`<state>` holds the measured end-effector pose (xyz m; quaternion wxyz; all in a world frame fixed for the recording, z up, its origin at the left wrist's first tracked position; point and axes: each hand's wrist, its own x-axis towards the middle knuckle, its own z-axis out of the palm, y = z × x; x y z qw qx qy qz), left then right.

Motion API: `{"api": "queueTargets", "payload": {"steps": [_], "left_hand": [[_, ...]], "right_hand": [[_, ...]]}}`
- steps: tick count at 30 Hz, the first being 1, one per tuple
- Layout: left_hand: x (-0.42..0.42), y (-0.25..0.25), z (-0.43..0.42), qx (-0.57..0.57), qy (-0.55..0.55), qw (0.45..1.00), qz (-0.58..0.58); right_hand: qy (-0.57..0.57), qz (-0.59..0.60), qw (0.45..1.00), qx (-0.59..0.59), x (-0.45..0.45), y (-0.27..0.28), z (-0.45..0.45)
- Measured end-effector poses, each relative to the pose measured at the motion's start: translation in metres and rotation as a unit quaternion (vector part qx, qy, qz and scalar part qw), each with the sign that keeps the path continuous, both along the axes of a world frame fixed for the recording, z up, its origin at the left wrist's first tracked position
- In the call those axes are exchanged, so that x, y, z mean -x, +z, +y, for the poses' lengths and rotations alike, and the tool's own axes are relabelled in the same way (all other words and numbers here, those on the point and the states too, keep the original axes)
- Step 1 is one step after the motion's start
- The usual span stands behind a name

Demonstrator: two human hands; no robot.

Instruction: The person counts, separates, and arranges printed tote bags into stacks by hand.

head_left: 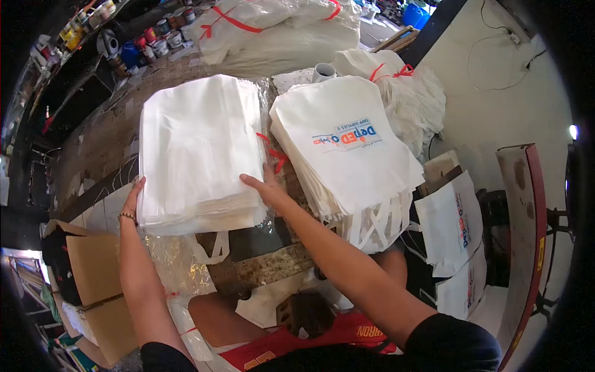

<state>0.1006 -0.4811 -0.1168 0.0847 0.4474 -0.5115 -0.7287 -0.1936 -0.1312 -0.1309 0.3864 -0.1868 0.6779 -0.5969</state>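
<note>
A thick stack of plain white fabric bags (198, 142) lies on the table in front of me, with a bag handle (218, 248) hanging from its near edge. At its left near corner, my left hand (133, 197) grips the side, fingers partly hidden beneath or behind the stack. My right hand (263, 186) presses the opposite side, thumb on top and the other fingers tucked out of sight. Just right of it sits a second stack of white bags (347, 167), the top one printed with blue and orange lettering; its handles (378, 223) droop over the near edge.
Wrapped white bundles (279, 43) with red ties stand at the back. A grey tube (323, 72) is behind the printed stack. Paint cans (161, 43) line the far left. A cardboard box (96, 266) stands at left; printed bags (449, 223) hang at right beside a red-edged board (524, 248).
</note>
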Motion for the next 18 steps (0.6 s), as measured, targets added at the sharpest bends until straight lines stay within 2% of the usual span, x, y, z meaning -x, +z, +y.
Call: {"api": "queueTargets", "payload": {"steps": [1, 2, 5, 8, 10, 13, 15, 18], "left_hand": [[0.005, -0.002, 0.007, -0.013, -0.002, 1.0, 0.013], [0.004, -0.001, 0.018, -0.056, 0.029, 0.998, -0.002], [0.007, -0.003, 0.034, -0.043, 0.028, 0.999, 0.017], [0.012, 0.023, 0.067, -0.03, 0.036, 0.999, -0.014], [0.001, 0.01, 0.082, -0.018, 0.051, 0.998, -0.019], [-0.02, 0.021, 0.139, -0.009, 0.085, 0.995, -0.046], [-0.045, 0.021, 0.181, -0.034, 0.087, 0.995, -0.017], [-0.074, 0.023, 0.236, 0.005, 0.057, 0.998, 0.025]], "right_hand": [[-0.002, -0.02, 0.999, -0.032, 0.002, -0.005, -0.003], [-0.001, -0.043, 0.999, -0.01, 0.004, -0.009, -0.004], [0.0, -0.098, 0.994, 0.043, 0.008, -0.025, -0.005], [0.011, -0.129, 0.99, 0.053, 0.007, -0.02, 0.003], [0.032, -0.149, 0.987, 0.05, 0.007, 0.006, 0.023], [0.04, -0.15, 0.985, 0.076, 0.0, -0.023, 0.056], [0.037, -0.151, 0.986, 0.067, -0.019, -0.009, 0.096], [0.027, -0.137, 0.99, 0.037, -0.048, -0.005, 0.147]]}}
